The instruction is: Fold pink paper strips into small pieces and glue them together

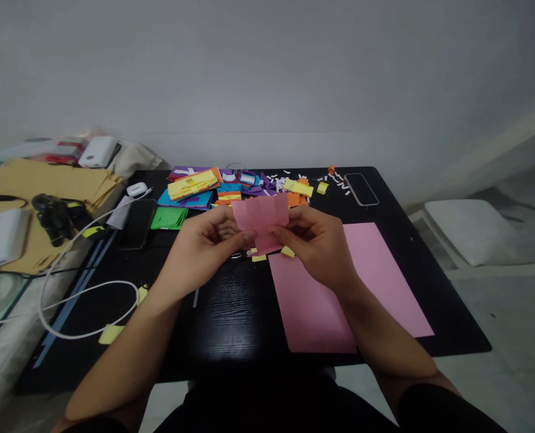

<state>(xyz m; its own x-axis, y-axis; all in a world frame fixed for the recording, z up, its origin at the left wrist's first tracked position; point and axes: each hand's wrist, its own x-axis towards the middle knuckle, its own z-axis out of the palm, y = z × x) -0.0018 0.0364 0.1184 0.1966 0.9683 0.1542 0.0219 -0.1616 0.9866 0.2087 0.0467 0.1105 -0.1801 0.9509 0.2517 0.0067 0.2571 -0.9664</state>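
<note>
A small piece of pink paper (262,218) is held up above the table, with fold lines and an uneven lower edge. My left hand (208,243) pinches its left side, thumb on the near face. On the opposite side my right hand (317,243) grips it the same way; most fingers of both hands are behind the paper. Under my right forearm lies a large pink sheet (385,270) on the black table (231,313). Beyond my hands sit stacks of folded coloured paper, including a yellow bundle (193,185) and green pieces (169,218).
White and purple paper scraps (274,182) spread along the back. A phone (360,189) lies at the back right, a dark phone (137,222) at the left. A white cable (132,285) loops over the left side, near brown envelopes (46,186). A white stool (468,228) stands at right.
</note>
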